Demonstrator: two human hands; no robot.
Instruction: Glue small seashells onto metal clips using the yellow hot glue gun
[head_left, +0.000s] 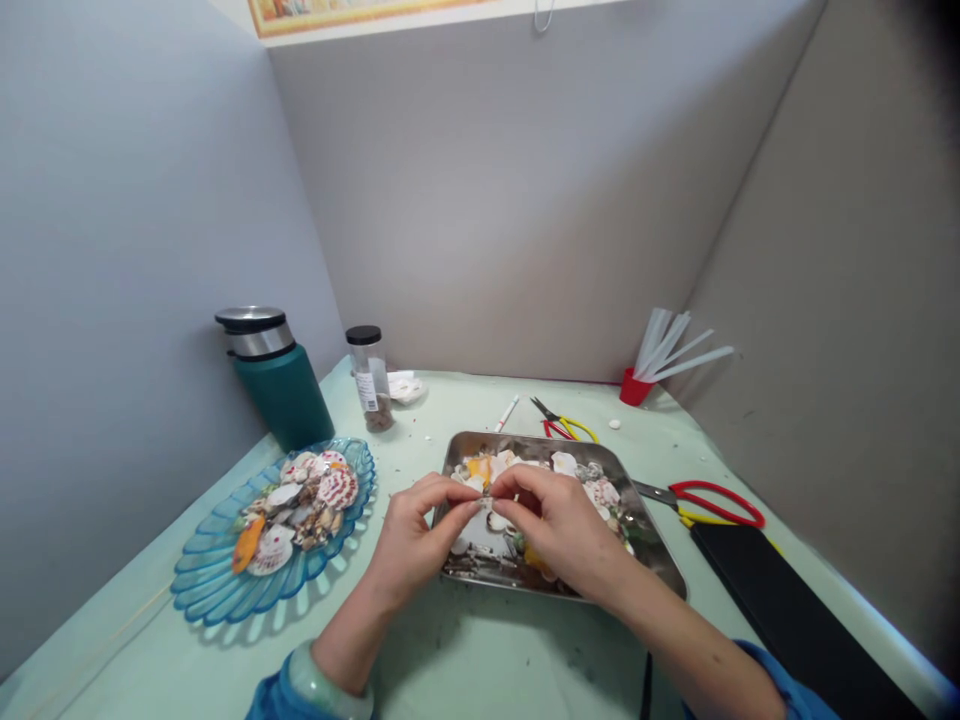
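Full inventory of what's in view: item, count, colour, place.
Bottle: 1, teal, left rear
Jar: 1, clear, black lid, right of bottle
White bundle: 1, behind jar
Scalloped dish: 1, blue, left
Dish shells: many, mixed, on dish
Tray: 1, silver, centre
Tray shells: many, mixed, in tray
Pen: 1, white/red, behind tray
Pliers: 1, red/yellow, behind tray
Scissors: 1, red/yellow, right of tray
Cup: 1, red, right rear
Sticks: several, whitish, in cup
Flat slab: 1, black, right
Table cover: 1, pale green, underneath
Panels: 3, grey, around table
Left hand, right hand: bare, fingertips together over tray
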